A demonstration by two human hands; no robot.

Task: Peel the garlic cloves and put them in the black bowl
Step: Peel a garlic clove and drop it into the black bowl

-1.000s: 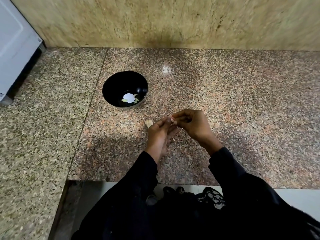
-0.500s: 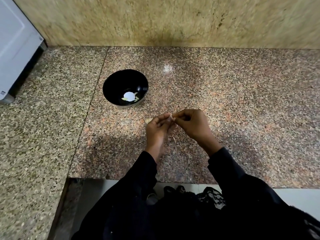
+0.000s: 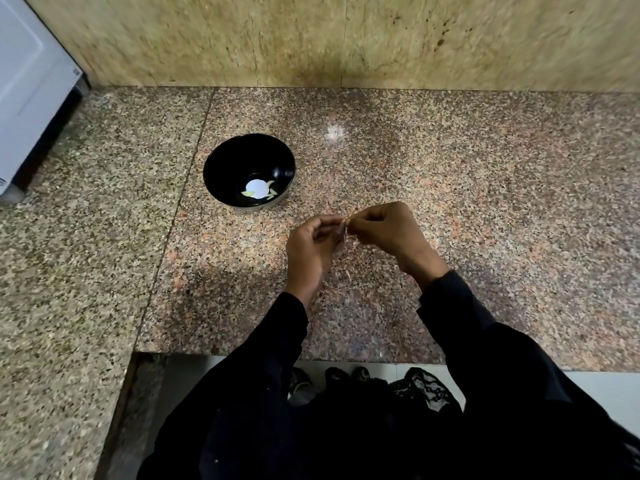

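A black bowl (image 3: 221, 164) stands on the granite counter, left of and beyond my hands; a few pale peeled garlic cloves (image 3: 247, 193) lie at its bottom beside a bright reflection. My left hand (image 3: 310, 251) and my right hand (image 3: 388, 233) meet fingertip to fingertip above the counter. Between them they pinch a small garlic clove (image 3: 344, 226), mostly hidden by the fingers. A thin shred of garlic skin (image 3: 347, 274) lies on the counter just below my hands.
The reddish granite counter (image 3: 485, 188) ends at a front edge near my body. A speckled grey slab (image 3: 79, 258) adjoins it on the left. A white appliance (image 3: 27, 84) stands at the far left. A stone wall (image 3: 346, 39) closes the back.
Both hands stay joined on the clove and have risen slightly off the counter. The loose clove seen left of my left hand earlier is now out of sight.
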